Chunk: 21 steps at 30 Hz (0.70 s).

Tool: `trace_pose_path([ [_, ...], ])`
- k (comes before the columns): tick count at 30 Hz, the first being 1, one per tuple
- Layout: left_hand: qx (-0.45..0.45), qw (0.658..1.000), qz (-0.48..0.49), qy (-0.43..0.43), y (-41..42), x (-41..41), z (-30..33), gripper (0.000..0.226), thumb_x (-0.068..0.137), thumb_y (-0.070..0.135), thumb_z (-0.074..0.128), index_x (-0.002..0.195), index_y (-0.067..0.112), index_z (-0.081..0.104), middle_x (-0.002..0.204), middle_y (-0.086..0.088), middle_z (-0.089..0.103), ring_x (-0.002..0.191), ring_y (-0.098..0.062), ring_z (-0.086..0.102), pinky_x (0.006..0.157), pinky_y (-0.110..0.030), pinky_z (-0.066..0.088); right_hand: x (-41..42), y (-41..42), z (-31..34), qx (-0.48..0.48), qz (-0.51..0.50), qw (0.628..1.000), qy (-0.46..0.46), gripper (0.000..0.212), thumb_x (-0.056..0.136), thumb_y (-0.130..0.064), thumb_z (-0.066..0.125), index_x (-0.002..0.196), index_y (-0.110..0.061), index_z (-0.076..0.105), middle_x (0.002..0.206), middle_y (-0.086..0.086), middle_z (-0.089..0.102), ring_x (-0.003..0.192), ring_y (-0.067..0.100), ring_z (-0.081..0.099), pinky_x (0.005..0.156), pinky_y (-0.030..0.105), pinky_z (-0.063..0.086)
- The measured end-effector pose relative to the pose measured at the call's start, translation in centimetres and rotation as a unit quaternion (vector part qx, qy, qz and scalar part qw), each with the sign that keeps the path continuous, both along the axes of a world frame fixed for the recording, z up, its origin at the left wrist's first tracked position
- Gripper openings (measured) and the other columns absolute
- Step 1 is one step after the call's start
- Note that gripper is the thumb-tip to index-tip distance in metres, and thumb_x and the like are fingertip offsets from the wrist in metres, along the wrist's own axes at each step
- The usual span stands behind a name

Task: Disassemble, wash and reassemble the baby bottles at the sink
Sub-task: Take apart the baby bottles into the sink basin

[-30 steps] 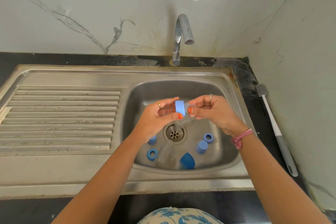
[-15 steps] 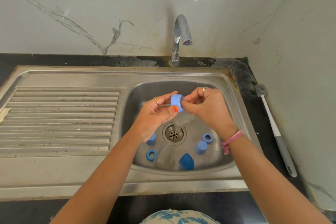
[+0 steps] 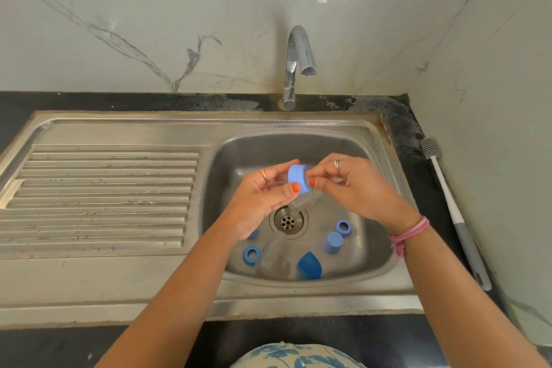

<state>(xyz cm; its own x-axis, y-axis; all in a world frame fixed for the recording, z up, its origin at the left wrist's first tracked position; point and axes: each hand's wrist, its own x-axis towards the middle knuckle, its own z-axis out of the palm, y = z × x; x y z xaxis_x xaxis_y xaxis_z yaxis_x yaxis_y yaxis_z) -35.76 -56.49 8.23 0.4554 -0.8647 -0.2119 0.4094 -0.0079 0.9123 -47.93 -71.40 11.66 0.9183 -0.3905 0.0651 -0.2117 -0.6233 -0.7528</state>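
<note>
While both hands meet over the sink basin [image 3: 227, 158], a light blue screw collar [image 3: 297, 178] sits pinched betw the left hand [image 3: 263, 200] thumb and fingertips, its fingers curled round the collar's left side; the right hand [image 3: 355, 185] pinches the collar's right edge w/ thumb and forefinger, other fingers curled, and something clear shows inside that grip, can't tell what. Just below the collar a clear bottle body [image 3: 307, 202] lies tilted near the drain [image 3: 288, 221]. On the basin floor: a blue ring [image 3: 251, 254] front left, a second clear bottle [image 3: 273, 258] lying beside it, a dark blue dome cap [image 3: 309, 265] next to that, a light blue cap [image 3: 333, 242] standing to the right, and another blue ring [image 3: 343, 227] just behind it. Another blue piece [image 3: 253, 233] peeks out under the left wrist. Tap [image 3: 295, 66] stands behind the basin, not running. Ribbed drainboard [image 3: 98, 197] to the left. Grey-and-white bottle brush [image 3: 457, 212] lies on the black counter [image 3: 430, 188] at right, along the marble wall. Pink band [image 3: 407, 234] on right wrist
</note>
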Motion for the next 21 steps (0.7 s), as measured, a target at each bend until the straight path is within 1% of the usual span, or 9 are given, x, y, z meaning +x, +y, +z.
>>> trace_pose_path([
  [2, 0.005, 1.0, -0.011, 0.009, -0.2, -0.4, -0.2, 0.051, 0.076, 0.012, 0.067, 0.126, 0.012, 0.06, 0.119, -0.008, 0.069, 0.109, -0.022, 0.067, 0.092, -0.028, 0.054, -0.2, -0.7, 0.2, 0.054, -0.023, 0.998, 0.037, 0.009, 0.082, -0.02, 0.075, 0.09, -0.025, 0.077, 0.084, -0.012, 0.072, 0.081, 0.006, 0.068, 0.08, 0.023, 0.054],
  [4, -0.002, 1.0, -0.01, 0.029, -0.3, -0.7, -0.3, 0.046, 0.076, 0.011, 0.067, 0.122, 0.012, 0.061, 0.117, -0.006, 0.07, 0.107, -0.021, 0.068, 0.087, -0.026, 0.055, -0.1, -1.0, 0.1, 0.128, -0.054, 0.99, 0.036, 0.009, 0.078, -0.02, 0.079, 0.082, -0.027, 0.077, 0.081, -0.007, 0.074, 0.079, 0.007, 0.069, 0.08, 0.025, 0.055],
  [8, 0.0, 0.998, -0.018, 0.053, -1.1, -1.3, -0.5, 0.04, 0.079, 0.004, 0.068, 0.117, 0.012, 0.062, 0.111, -0.006, 0.072, 0.101, -0.021, 0.069, 0.081, -0.026, 0.056, 0.6, -0.7, -1.5, 0.154, -0.132, 0.979, 0.037, 0.022, 0.071, -0.004, 0.079, 0.07, -0.017, 0.061, 0.074, -0.003, 0.062, 0.062, 0.009, 0.054, 0.061, 0.024, 0.051],
  [10, 0.019, 0.998, -0.003, 0.051, -1.6, -1.5, -0.8, 0.038, 0.077, 0.006, 0.071, 0.114, 0.011, 0.063, 0.109, -0.01, 0.071, 0.099, -0.021, 0.07, 0.079, -0.025, 0.056, 0.7, -0.7, -2.4, 0.226, -0.139, 0.963, 0.055, 0.021, 0.075, -0.001, 0.076, 0.078, -0.015, 0.061, 0.084, 0.003, 0.061, 0.069, 0.012, 0.059, 0.062, 0.028, 0.056],
  [12, 0.036, 0.996, 0.019, 0.075, -2.1, -1.5, -1.3, 0.037, 0.078, 0.008, 0.072, 0.113, 0.007, 0.062, 0.108, -0.011, 0.072, 0.097, -0.02, 0.071, 0.078, -0.024, 0.056, 0.4, -1.1, -2.7, 0.319, -0.128, 0.936, 0.074, 0.016, 0.082, -0.006, 0.074, 0.095, -0.013, 0.067, 0.098, 0.009, 0.069, 0.084, 0.018, 0.07, 0.071, 0.032, 0.06],
  [15, 0.066, 0.985, 0.054, 0.149, -2.5, -1.1, -2.5, 0.043, 0.077, 0.018, 0.073, 0.114, 0.002, 0.058, 0.11, -0.014, 0.071, 0.1, -0.023, 0.07, 0.08, -0.024, 0.057, -0.4, -2.2, -2.8, 0.405, -0.073, 0.906, 0.096, 0.025, 0.091, -0.014, 0.065, 0.116, -0.017, 0.065, 0.109, 0.003, 0.073, 0.098, 0.016, 0.071, 0.08, 0.029, 0.058],
  [18, 0.099, 0.979, 0.018, 0.179, -3.0, -1.0, -3.9, 0.041, 0.087, 0.023, 0.068, 0.118, -0.002, 0.057, 0.114, -0.015, 0.07, 0.107, -0.024, 0.068, 0.089, -0.025, 0.055, -1.2, -2.7, -3.9, 0.345, -0.005, 0.929, 0.136, 0.048, 0.087, -0.015, 0.071, 0.131, -0.029, 0.057, 0.121, -0.012, 0.066, 0.099, 0.016, 0.07, 0.079, 0.029, 0.058],
  [19, 0.113, 0.977, -0.006, 0.179, -3.2, -1.2, -4.4, 0.038, 0.091, 0.023, 0.064, 0.118, -0.003, 0.058, 0.115, -0.015, 0.07, 0.109, -0.024, 0.067, 0.092, -0.026, 0.054, -1.3, -2.8, -4.7, 0.307, 0.008, 0.94, 0.149, 0.053, 0.084, -0.016, 0.074, 0.132, -0.03, 0.055, 0.121, -0.013, 0.065, 0.096, 0.018, 0.07, 0.079, 0.03, 0.058],
  [21, 0.136, 0.971, -0.04, 0.194, -3.6, -1.6, -5.7, 0.033, 0.093, 0.023, 0.061, 0.115, -0.002, 0.061, 0.113, -0.014, 0.071, 0.107, -0.023, 0.068, 0.092, -0.026, 0.054, -1.6, -3.0, -6.3, 0.261, -0.006, 0.952, 0.161, 0.05, 0.081, -0.019, 0.078, 0.126, -0.029, 0.059, 0.116, -0.008, 0.066, 0.087, 0.019, 0.071, 0.075, 0.029, 0.059],
])
